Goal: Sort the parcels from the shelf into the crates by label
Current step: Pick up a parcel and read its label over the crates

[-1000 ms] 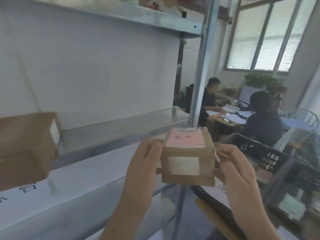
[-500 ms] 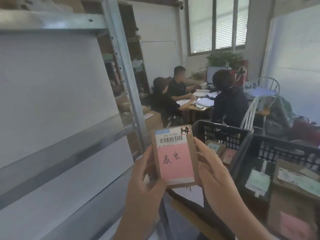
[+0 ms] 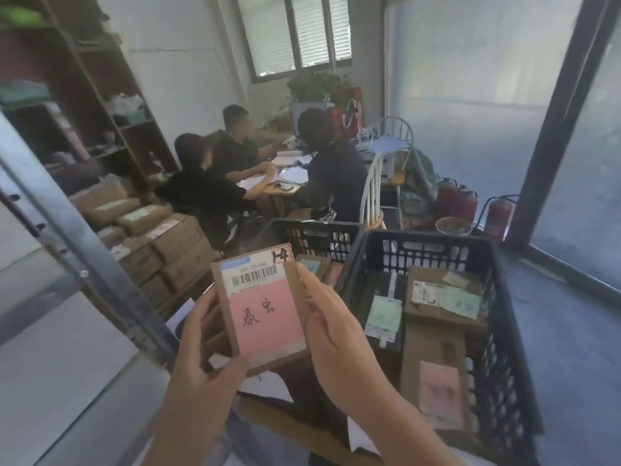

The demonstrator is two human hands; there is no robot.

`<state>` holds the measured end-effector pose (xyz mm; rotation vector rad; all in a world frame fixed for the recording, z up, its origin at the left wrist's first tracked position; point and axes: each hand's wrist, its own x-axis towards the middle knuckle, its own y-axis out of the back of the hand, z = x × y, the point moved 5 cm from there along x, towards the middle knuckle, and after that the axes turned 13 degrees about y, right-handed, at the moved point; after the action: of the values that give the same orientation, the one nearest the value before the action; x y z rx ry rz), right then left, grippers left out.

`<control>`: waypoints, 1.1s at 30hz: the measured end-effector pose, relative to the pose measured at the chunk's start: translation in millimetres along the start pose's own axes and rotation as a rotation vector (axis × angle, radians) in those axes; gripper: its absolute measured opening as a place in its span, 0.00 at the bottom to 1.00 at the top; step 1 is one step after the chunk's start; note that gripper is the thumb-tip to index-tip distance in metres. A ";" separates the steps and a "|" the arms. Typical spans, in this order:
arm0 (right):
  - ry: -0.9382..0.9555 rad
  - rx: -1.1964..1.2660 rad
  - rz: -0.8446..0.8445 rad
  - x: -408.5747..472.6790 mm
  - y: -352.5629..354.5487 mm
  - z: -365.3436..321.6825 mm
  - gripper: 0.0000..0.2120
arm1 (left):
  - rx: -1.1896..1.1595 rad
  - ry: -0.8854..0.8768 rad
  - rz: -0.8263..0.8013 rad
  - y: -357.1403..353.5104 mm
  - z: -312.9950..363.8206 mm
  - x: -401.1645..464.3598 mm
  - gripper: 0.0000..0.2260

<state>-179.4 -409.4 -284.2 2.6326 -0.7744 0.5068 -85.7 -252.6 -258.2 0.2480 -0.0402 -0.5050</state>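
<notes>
I hold a small cardboard parcel [image 3: 265,307] upright in front of me, its pink label with a barcode and handwriting facing me. My left hand [image 3: 208,361] grips its lower left edge, and my right hand [image 3: 332,334] grips its right side. To the right stands a black plastic crate [image 3: 504,331] holding several labelled parcels. A second black crate [image 3: 316,235] sits behind the parcel, with parcels inside. The metal shelf post [image 3: 84,260] runs down the left.
Stacked cardboard boxes [image 3: 161,243] sit on the floor left of the crates. Three people sit at a desk [image 3: 282,186] further back, with a white chair [image 3: 373,196] behind the crates. Fire extinguishers [image 3: 470,203] stand by the wall at right.
My view has swung right from the shelf to the crates. The parcel went from side-on to label-up in both hands and now sits closer to the crates.
</notes>
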 end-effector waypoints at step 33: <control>-0.675 -0.763 0.515 4.3 103.1 158.7 0.62 | 0.657 -0.082 -0.471 -198.2 -106.2 189.1 0.32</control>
<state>-197.2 -559.8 -397.9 1.8356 -1.4928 -0.5234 -3.6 -487.8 -414.0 0.8925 -0.2332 -0.9649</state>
